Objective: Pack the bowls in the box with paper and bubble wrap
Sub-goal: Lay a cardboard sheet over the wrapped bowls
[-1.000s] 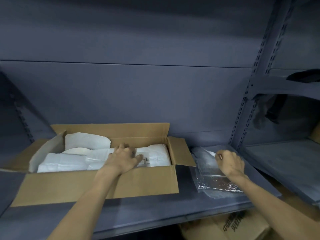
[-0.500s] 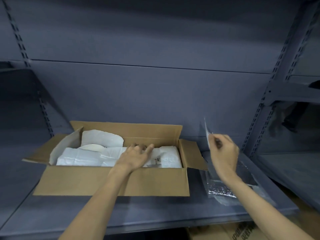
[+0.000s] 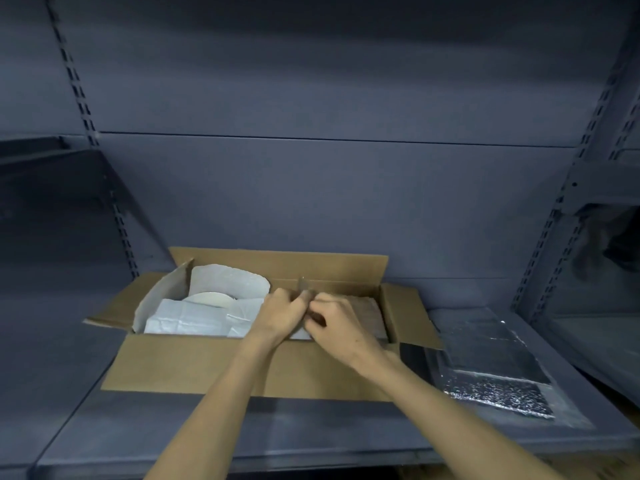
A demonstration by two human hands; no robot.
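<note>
The right hand (image 3: 341, 323) leaves the bubble wrap stack (image 3: 491, 362) and now meets the left hand (image 3: 280, 315) over the box (image 3: 221, 367), both pinching a thin clear sheet (image 3: 304, 289) (blurred) between them.

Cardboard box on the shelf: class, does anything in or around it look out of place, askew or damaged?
Nothing stands out. The cardboard box sits flat with its flaps open, white wrapped bundles lie inside, and spare bubble wrap lies flat beside it. Both hands, left hand and right hand, work over the box.

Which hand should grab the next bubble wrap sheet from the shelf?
Probably the right hand: the bubble wrap stack lies right of the box, on its side. The left hand would cross over.
</note>
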